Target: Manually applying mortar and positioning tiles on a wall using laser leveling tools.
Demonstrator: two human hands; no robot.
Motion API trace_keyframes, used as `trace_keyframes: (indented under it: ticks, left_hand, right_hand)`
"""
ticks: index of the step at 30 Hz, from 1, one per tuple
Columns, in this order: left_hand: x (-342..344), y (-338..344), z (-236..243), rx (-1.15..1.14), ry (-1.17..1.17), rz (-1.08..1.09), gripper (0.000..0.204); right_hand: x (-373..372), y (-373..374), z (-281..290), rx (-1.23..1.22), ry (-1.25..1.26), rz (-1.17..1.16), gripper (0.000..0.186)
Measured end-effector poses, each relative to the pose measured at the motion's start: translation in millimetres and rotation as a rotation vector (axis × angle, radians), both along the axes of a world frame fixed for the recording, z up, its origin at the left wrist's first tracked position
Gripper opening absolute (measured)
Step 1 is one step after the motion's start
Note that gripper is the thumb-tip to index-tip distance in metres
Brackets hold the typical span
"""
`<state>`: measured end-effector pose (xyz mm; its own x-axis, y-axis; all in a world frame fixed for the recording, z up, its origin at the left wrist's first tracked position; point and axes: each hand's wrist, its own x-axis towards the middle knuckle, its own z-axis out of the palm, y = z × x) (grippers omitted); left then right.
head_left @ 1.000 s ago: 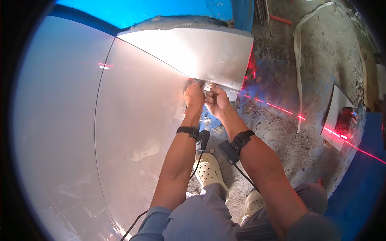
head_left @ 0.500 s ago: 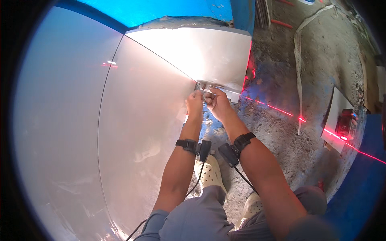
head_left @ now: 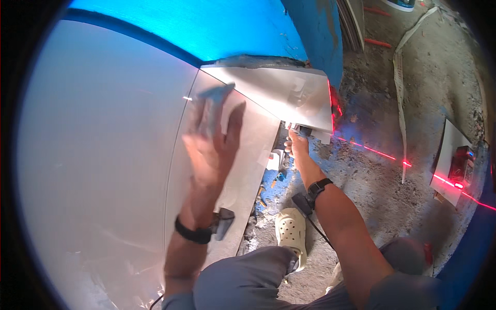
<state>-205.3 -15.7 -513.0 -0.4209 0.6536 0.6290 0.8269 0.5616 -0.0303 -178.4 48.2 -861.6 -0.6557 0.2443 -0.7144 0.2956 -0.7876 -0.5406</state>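
My left hand (head_left: 209,139) is raised over the large glossy tiles (head_left: 113,155), blurred, its fingers extended and thumb apart; its fingertips look bluish and smeared. My right hand (head_left: 296,144) is closed at the lower edge of the upper white tile (head_left: 268,85), fingers on a small object there, partly dark and metallic, that I cannot make out. A narrow seam runs up left from that spot. Below the hand, in the gap beside the tile edge, lie a small white item (head_left: 275,160), a small blue item (head_left: 280,177) and orange bits.
A blue wall (head_left: 186,28) stands behind the tiles. To the right are rough concrete floor (head_left: 372,124), a pale strap (head_left: 399,88), red tubes (head_left: 377,42) and a laser level (head_left: 461,163) on a white board (head_left: 445,188), casting red lines. My shoe (head_left: 289,232) is below.
My left hand has left the tile corner, swinging up and left with its fingers extended. My right hand stays at the edge. The view has shifted, so the scene appears lower and further right.
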Motion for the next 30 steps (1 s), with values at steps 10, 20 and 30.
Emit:
trace_keyframes:
  ticks: [10,20,30]
  left_hand:
    - [-54.1,11.5,68.8,-0.557,0.494,0.102,0.023]
    - [-66.7,12.5,57.1,-0.585,0.409,0.116,0.022]
    - [-69.3,12.1,61.2,-0.538,0.353,0.117,0.022]
  right_hand:
    - [-4.3,-27.0,-21.3,-0.043,0.068,-0.054,0.056]
    - [-43.6,-22.2,3.1,-0.015,-0.002,-0.192,0.048]
    - [-56.7,-23.2,4.9,-0.040,-0.020,-0.231,0.039]
